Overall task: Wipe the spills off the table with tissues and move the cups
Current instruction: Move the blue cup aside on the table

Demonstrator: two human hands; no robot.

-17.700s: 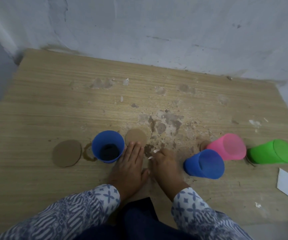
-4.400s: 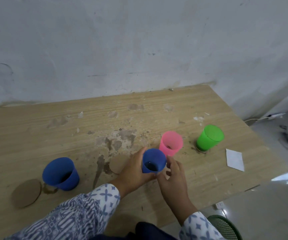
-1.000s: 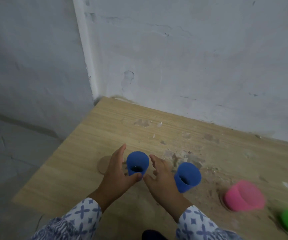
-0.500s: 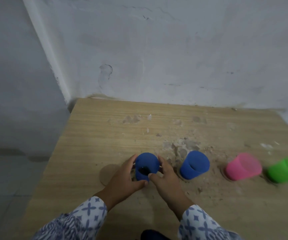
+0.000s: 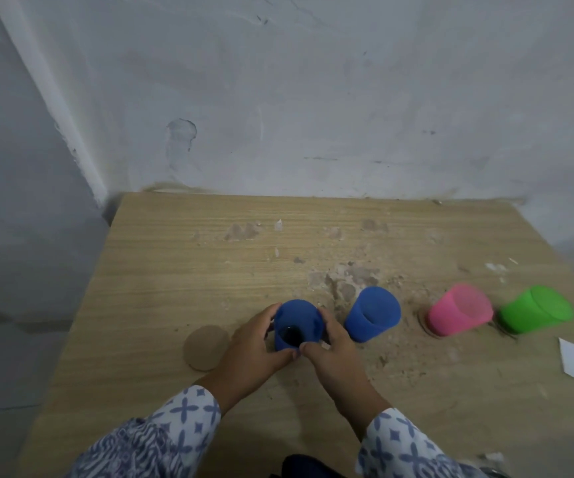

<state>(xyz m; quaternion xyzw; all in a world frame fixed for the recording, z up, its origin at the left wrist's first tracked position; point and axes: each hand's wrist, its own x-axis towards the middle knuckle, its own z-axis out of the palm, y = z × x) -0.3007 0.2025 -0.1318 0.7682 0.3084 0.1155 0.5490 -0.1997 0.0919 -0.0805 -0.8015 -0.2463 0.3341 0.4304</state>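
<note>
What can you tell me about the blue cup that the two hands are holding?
The blue cup is a plain, plastic-looking tumbler with no handle. It is upright, open end up, on the wooden table, with something dark at its bottom. The left hand and right hand curl round its sides. A round brown disc lies to its left; a second blue cup stands to its right, not touching it.

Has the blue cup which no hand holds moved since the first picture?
Yes. The free blue cup went left: from beside the pink cup to just in front of the worn patch.
</note>
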